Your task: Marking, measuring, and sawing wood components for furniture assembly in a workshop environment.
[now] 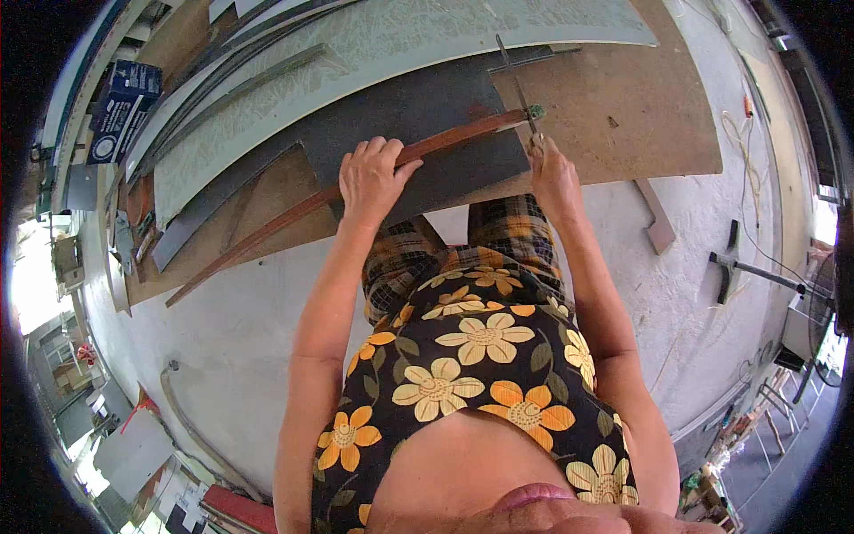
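A long, narrow reddish-brown strip [463, 135] runs slantwise over the board, its lower left end jutting past the board's near edge. My left hand [374, 180] is closed on the strip near its middle, thumb along the side facing my right hand. With my right hand [553, 176] I grip a long, thin dark blade [512, 73] by its near end. The blade points away from me and crosses the strip's right end, beside a small greenish tip [536, 112]. Whether it is a knife or a saw is too fine to tell. Beneath the strip lies a dark grey sheet [427, 100].
A brown board [640, 125] carries the work. A long pale panel [391, 49] and several dark strips lie at its far side. To the left stands a blue box [124, 111]. An angled brown piece [658, 230] and a black stand [731, 265] are at the right.
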The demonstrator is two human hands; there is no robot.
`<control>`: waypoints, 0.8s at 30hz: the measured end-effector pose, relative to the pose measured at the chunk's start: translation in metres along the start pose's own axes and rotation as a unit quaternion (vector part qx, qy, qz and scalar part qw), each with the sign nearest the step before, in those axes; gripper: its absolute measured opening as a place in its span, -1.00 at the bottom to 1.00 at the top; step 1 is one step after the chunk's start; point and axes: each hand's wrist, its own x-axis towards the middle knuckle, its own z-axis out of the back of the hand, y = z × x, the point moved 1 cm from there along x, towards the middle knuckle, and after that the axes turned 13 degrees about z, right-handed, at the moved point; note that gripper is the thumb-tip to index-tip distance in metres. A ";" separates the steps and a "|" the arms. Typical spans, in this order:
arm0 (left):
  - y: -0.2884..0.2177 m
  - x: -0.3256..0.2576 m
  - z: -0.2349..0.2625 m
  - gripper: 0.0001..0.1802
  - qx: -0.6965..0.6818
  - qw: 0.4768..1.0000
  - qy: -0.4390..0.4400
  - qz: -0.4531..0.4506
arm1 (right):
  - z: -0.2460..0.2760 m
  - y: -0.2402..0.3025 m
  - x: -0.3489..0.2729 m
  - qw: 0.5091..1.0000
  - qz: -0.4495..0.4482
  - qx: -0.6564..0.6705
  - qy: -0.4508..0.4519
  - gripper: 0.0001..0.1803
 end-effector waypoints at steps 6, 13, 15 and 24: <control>0.002 -0.001 -0.002 -0.63 0.003 0.999 -0.031 -0.021 | -0.024 -0.043 -0.065 0.998 0.025 0.060 -0.016 -0.58; -0.003 0.002 0.000 -0.60 0.001 1.000 -0.001 -0.015 | 0.004 0.010 0.008 0.999 0.026 0.021 -0.007 -0.60; -0.005 -0.001 0.002 -0.62 0.010 1.000 -0.012 -0.016 | 0.003 0.007 0.003 0.999 0.016 0.028 0.004 -0.59; 0.001 0.002 0.000 -0.65 -0.001 0.999 -0.022 -0.047 | -0.026 -0.047 -0.005 0.992 0.112 0.004 -0.059 -0.64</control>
